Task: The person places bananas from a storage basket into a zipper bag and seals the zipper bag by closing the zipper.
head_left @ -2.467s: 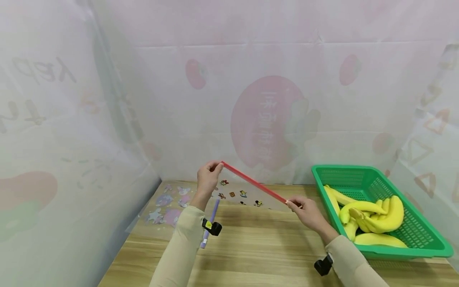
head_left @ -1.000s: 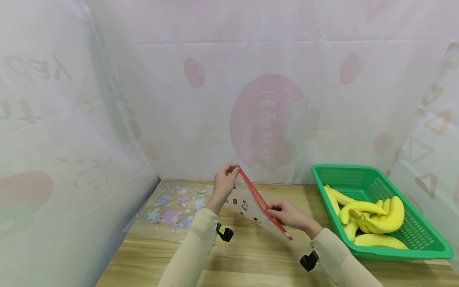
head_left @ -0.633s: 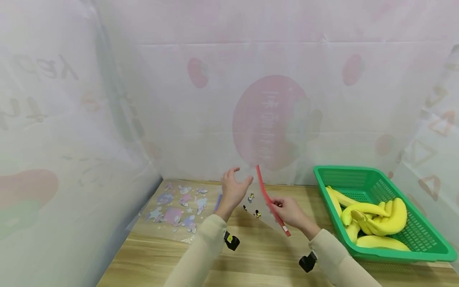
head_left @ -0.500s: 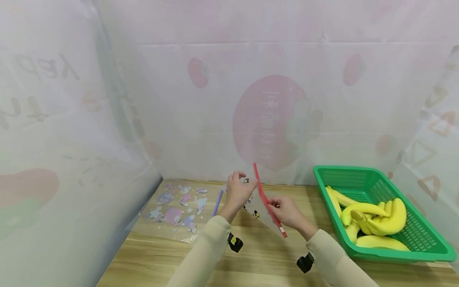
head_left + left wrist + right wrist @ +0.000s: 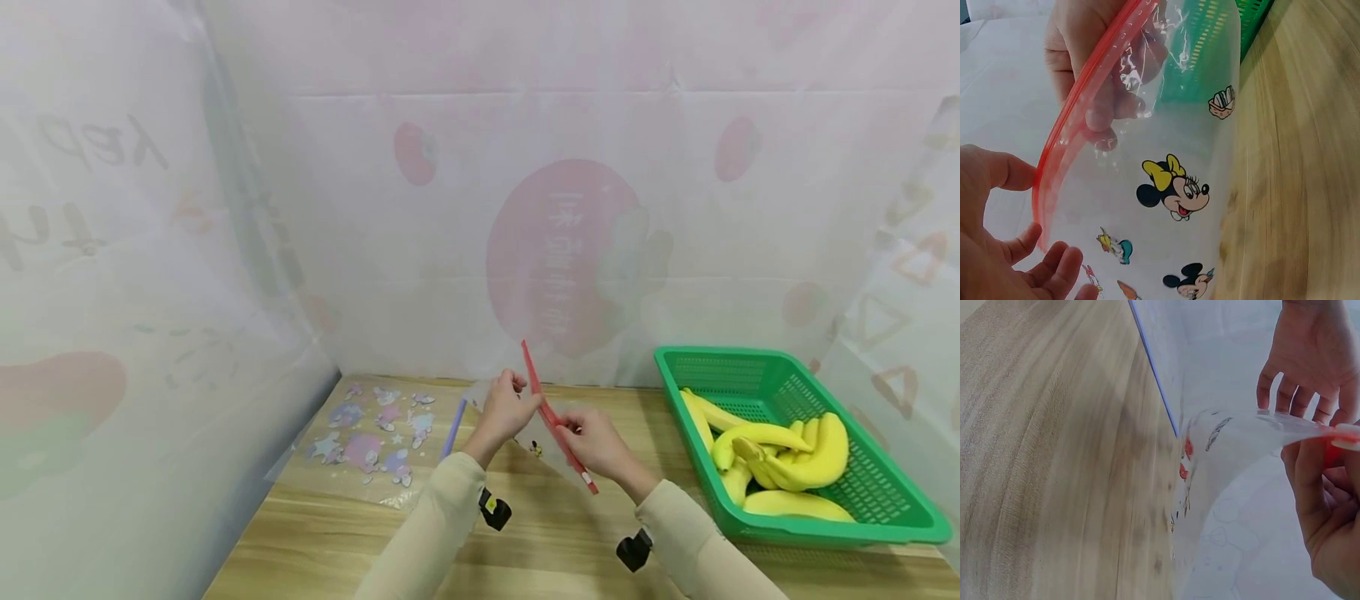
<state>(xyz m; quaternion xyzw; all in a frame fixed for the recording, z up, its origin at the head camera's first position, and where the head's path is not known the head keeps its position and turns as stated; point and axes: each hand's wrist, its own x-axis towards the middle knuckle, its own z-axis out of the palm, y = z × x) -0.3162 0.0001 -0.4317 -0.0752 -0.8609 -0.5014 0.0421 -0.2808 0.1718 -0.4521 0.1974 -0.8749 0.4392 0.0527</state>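
A clear zip bag [image 5: 1147, 137] with a red zip edge [image 5: 570, 458] and cartoon prints hangs over the table, its edge slanting. My right hand [image 5: 596, 442] pinches this edge below its middle; some of its fingers show through the clear film in the left wrist view. Higher up, the thumb of my left hand [image 5: 504, 408] touches the red edge. The other fingers of that hand are spread loosely by the bag [image 5: 1316, 369], with fingertips near the film. A second bag [image 5: 375, 450], clear with pastel prints and a purple zip edge [image 5: 453, 429], lies flat at the left.
At the right stands a green basket [image 5: 806, 525] holding several yellow bananas [image 5: 813, 454]. Printed white sheets [image 5: 450, 250] wall in the wooden table [image 5: 525, 542] at the back and both sides.
My left hand let go of the upper end of the red edge, opened, and came back to touch it lower, nearer my right hand. The edge swung from a shallow slant to a steeper one.
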